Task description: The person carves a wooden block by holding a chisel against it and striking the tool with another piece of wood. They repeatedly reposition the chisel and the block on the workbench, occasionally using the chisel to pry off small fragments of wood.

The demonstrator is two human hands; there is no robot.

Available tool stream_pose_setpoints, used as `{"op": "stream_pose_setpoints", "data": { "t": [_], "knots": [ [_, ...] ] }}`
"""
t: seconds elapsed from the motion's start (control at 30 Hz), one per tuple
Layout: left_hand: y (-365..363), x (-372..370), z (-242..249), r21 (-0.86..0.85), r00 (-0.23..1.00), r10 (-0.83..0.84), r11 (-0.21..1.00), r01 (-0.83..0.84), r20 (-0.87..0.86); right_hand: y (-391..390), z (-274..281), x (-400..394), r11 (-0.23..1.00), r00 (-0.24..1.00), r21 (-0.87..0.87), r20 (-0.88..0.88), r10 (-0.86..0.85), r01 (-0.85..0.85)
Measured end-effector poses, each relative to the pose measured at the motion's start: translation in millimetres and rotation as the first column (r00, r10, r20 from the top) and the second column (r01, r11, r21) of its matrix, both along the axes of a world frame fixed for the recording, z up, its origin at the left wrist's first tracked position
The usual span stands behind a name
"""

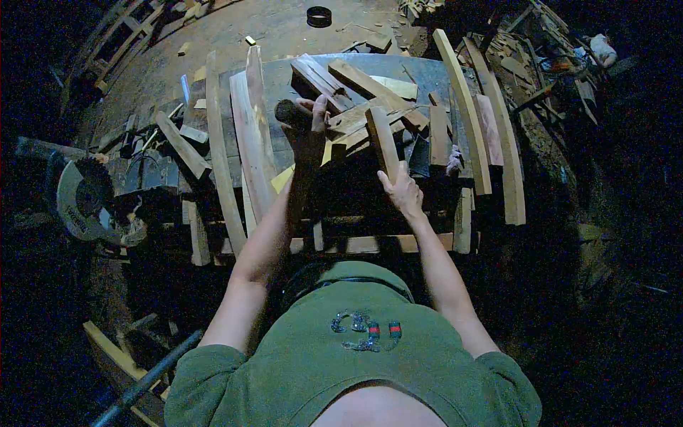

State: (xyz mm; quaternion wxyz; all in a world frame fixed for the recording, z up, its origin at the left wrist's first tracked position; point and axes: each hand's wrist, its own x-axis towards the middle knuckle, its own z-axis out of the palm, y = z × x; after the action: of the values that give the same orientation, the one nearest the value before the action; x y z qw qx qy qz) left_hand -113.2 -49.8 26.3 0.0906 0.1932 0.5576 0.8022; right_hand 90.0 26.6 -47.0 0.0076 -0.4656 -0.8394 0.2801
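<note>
My left hand [311, 128] is raised over the workbench [281, 146], its fingers closed round a dark, round-ended piece [288, 112]; shadow hides most of that piece. My right hand [404, 193] grips the lower end of a short wooden block [383, 142], which points up and away from me. Beyond the hands lies a loose pile of wood offcuts, among them a pale split-faced block [320, 77] and a longer brown block [366, 82]. Long rough boards [249, 135] lie left of my left hand.
A circular saw [84, 203] with a toothed blade stands at the far left. Long curved strips [462, 110] lean along the bench's right side. A black ring [319, 16] rests on the dirt floor, and scrap wood [530, 71] is heaped at the right.
</note>
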Motion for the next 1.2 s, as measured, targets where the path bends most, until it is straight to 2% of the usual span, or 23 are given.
{"op": "stream_pose_setpoints", "data": {
  "t": [0.1, 0.17, 0.33, 0.43, 0.5, 0.53, 0.63, 0.7, 0.83, 0.9, 1.03, 1.13, 1.2],
  "knots": [
    [-4, 0, 9, -0.067, 1.000, 0.003, 0.998, -0.002, 0.014, 0, -1, 0, 1.000, 1.000, -0.008, 0.007, -0.005, 0.005],
    [-2, -1, 5, -0.065, 1.000, 0.004, 0.998, -0.004, -0.001, 0, -8, 0, 1.000, 0.999, 0.005, -0.043, -0.010, 0.011],
    [-3, 5, 10, -0.100, 1.000, 0.007, 0.995, -0.007, -0.001, 0, -10, 0, 1.000, 1.000, 0.009, -0.016, -0.025, 0.025],
    [-1, 6, 9, -0.051, 0.999, -0.022, 0.998, 0.023, 0.025, 1, -10, -1, 1.000, 1.000, -0.004, -0.029, -0.012, 0.012],
    [2, 9, 15, 0.093, 0.993, -0.012, 0.996, 0.002, 0.115, 0, -5, -1, 1.000, 0.999, -0.005, -0.039, -0.011, 0.011],
    [3, 8, 13, 0.093, 0.993, -0.012, 0.996, 0.001, 0.116, 0, -3, 0, 1.000, 1.000, -0.019, -0.026, -0.008, 0.008],
    [4, 5, 1, 0.079, 0.996, -0.014, 0.997, 0.007, 0.087, 0, -2, -1, 1.000, 1.000, -0.028, -0.017, -0.007, 0.006],
    [3, 5, -2, -0.060, 0.997, 0.056, 0.996, -0.058, -0.044, 0, -6, 0, 1.000, 1.000, -0.025, -0.019, -0.012, 0.011],
    [1, 7, 2, -0.077, 0.999, 0.036, 0.996, -0.038, -0.030, 0, -7, 0, 1.000, 1.000, 0.001, -0.029, -0.010, 0.010],
    [2, 6, -1, -0.112, 0.986, 0.091, 0.988, -0.107, -0.139, 0, -4, -1, 1.000, 1.000, -0.014, -0.025, -0.005, 0.005],
    [-1, 8, 0, -0.121, 0.987, 0.064, 0.989, -0.082, -0.147, 0, -3, -1, 1.000, 1.000, -0.016, -0.008, -0.003, 0.003],
    [-2, 14, 12, -0.089, 0.998, 0.030, 0.995, -0.035, -0.055, 0, -9, 0, 1.000, 1.000, 0.006, -0.010, -0.004, 0.004],
    [1, 11, 7, -0.144, 0.997, -0.002, 0.989, -0.008, -0.072, -1, -8, 0, 1.000, 1.000, 0.027, -0.028, 0.001, -0.001]
  ]
}}
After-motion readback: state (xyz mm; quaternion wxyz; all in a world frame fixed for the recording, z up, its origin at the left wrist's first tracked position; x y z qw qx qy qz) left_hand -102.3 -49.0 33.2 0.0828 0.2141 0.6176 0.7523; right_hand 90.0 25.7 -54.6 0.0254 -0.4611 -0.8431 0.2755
